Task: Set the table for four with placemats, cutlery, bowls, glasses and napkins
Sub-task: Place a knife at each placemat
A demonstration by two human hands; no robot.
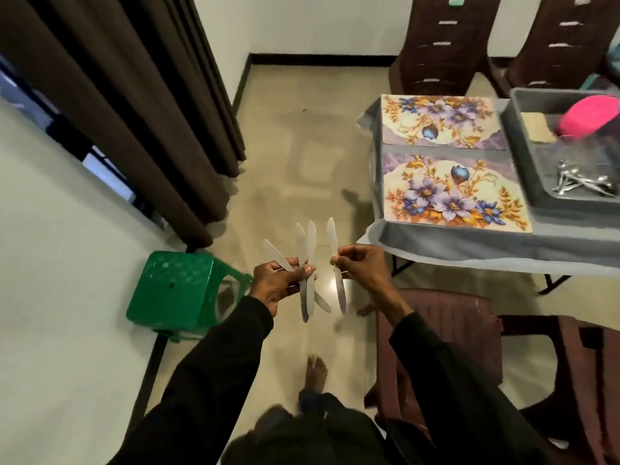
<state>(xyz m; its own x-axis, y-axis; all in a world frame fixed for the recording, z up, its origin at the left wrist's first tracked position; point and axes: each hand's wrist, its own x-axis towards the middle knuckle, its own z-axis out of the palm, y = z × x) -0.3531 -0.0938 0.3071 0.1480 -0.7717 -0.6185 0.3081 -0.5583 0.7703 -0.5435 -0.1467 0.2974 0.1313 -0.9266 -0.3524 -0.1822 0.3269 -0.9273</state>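
Observation:
My left hand (280, 283) grips three metal table knives (308, 260), fanned out above the floor. My right hand (360, 263) pinches one more knife (336, 263) by its middle, a little to the right of the others. Two floral placemats (453, 193) lie side by side on the grey-clothed table (469, 245) at the right. A grey tray (553, 199) on that table holds several loose pieces of cutlery (582, 184), a pink object (588, 115) and a beige pad (536, 127).
A green plastic stool (177, 290) stands by the wall on the left, under a brown curtain (144, 105). Dark red plastic chairs (446, 333) stand near me at the table's front, and two more (449, 41) at its far side. My bare foot (315, 370) is on the tiled floor.

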